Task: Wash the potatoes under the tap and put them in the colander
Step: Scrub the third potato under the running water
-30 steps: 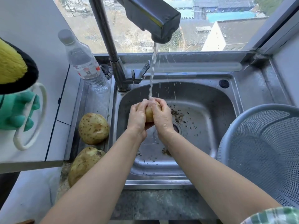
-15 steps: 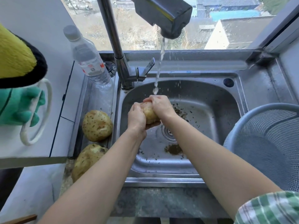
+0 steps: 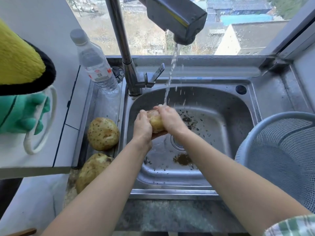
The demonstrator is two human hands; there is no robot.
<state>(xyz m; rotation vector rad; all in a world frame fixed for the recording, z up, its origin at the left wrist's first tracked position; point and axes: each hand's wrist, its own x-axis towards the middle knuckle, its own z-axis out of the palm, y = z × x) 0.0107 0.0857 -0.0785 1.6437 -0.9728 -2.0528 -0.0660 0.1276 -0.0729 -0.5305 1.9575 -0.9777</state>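
Observation:
Over the steel sink (image 3: 238, 133) I hold a wet yellow-brown potato (image 3: 156, 122) between both hands. My left hand (image 3: 142, 128) cups its left side and underside; my right hand (image 3: 170, 119) covers its top and right side. Water falls from the tap (image 3: 180, 19) onto my right fingers. Two dirty, speckled potatoes lie on the ledge left of the basin: one (image 3: 103, 133) further back, one (image 3: 92, 169) nearer me, partly hidden by my left forearm. The grey mesh colander (image 3: 281, 150) stands at the right and has nothing in it.
A clear plastic water bottle (image 3: 95, 65) stands left of the tap's base. Dirt specks and a brown puddle (image 3: 183, 159) lie in the basin near the drain (image 3: 178, 143). A green rubber glove (image 3: 22, 114) and a yellow cloth (image 3: 18, 60) hang at the left wall.
My hands have turned the potato under the stream, with the right hand sliding over its top. A brown puddle of dirt has gathered near the drain.

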